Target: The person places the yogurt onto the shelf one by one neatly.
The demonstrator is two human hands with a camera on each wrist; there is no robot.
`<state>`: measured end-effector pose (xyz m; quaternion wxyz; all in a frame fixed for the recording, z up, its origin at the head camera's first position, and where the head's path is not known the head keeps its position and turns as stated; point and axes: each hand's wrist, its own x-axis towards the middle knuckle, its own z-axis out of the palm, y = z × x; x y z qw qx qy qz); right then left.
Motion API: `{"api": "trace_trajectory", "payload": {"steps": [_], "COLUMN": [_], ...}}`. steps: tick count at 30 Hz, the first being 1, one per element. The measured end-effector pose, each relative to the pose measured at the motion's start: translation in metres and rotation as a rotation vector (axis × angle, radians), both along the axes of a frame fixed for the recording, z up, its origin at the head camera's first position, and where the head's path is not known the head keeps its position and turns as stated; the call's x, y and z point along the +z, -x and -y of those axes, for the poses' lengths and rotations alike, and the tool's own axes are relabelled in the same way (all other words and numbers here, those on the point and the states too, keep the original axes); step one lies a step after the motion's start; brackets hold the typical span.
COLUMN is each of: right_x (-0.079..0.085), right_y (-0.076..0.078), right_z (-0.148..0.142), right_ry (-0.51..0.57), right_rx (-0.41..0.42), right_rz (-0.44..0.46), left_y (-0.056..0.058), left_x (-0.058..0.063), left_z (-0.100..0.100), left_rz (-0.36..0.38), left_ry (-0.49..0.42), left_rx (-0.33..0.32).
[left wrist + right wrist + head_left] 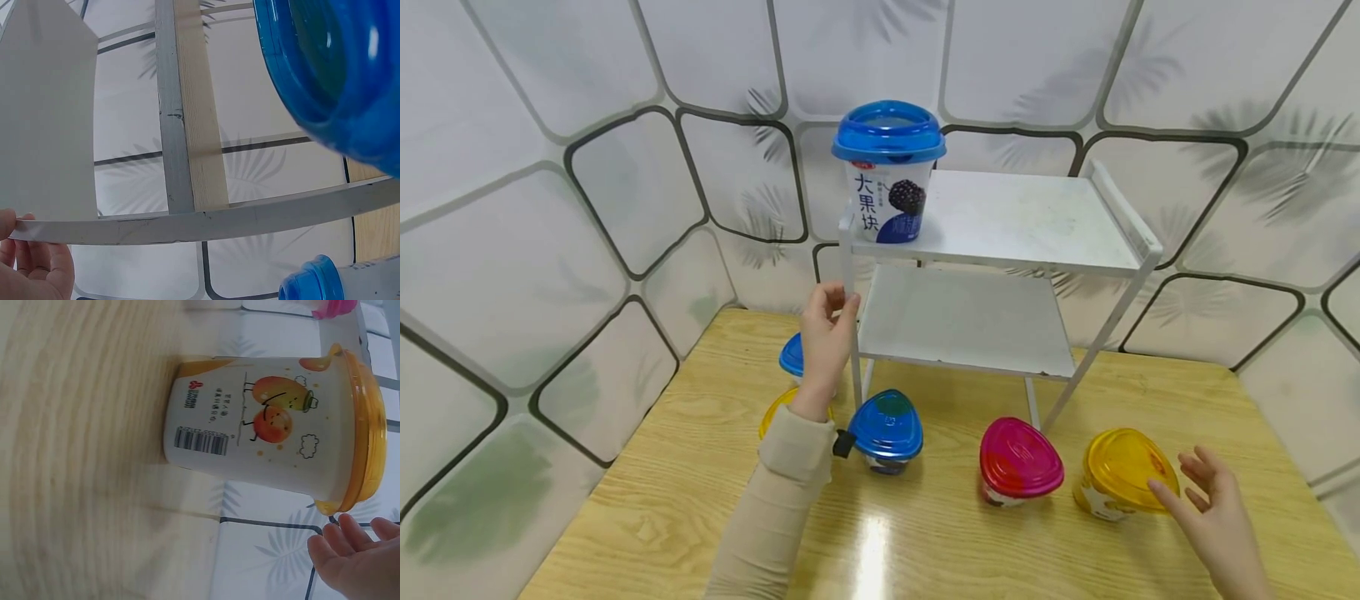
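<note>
My left hand (pixel 826 343) grips the front left post (pixel 855 371) of a white two-tier rack. In the left wrist view its thumb and fingers wrap that post (pixel 137 231). On the rack's top shelf stands a blue-lidded blackberry yogurt cup (pixel 887 196), above this hand. My right hand (pixel 1217 512) is beside a yellow-lidded cup (pixel 1126 467) on the table, fingers spread and loosely bent. The right wrist view shows the cup's white printed side (pixel 262 425) upright on the wood, with the fingertips (pixel 347 525) right at the lid's rim.
A pink-lidded cup (pixel 1021 458) stands left of the yellow one. Another blue-lidded cup (pixel 886 429) is at the rack's front left foot. Behind my left forearm are a yellow-lidded cup (pixel 772 410) and a blue-lidded cup (pixel 792 356). Patterned cloth walls (pixel 617 192) surround the wooden table (pixel 647 492).
</note>
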<state>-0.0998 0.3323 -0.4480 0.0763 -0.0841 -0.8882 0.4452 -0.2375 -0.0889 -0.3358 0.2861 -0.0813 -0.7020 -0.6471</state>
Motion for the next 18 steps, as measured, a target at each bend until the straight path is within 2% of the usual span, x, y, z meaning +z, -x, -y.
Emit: {"api": "trace_trajectory", "payload": {"steps": [3,5,12,15,18], "right_x": [-0.006,-0.015,-0.063,-0.069,-0.062], "right_y": [-0.001,0.0,0.009,0.009,0.007], "right_z": [-0.002,-0.007,-0.033,-0.035,-0.03], "right_ry": [0.054,0.049,0.054,0.064,0.082], "right_rx": [0.022,0.02,0.062,0.066,0.078], "right_rz": [0.023,0.028,0.046,0.072,0.098], "left_y": [0.0,0.0,-0.017,-0.018,-0.019], "left_x": [0.0,0.0,0.019,0.02,0.02], "left_z": [0.001,0.0,-0.005,-0.006,-0.005], "left_rz": [0.005,0.005,0.002,-0.002,-0.001], "left_ry": [-0.007,-0.012,0.008,0.007,0.004], "left_rx": [-0.007,-0.012,0.01,0.006,0.003]}}
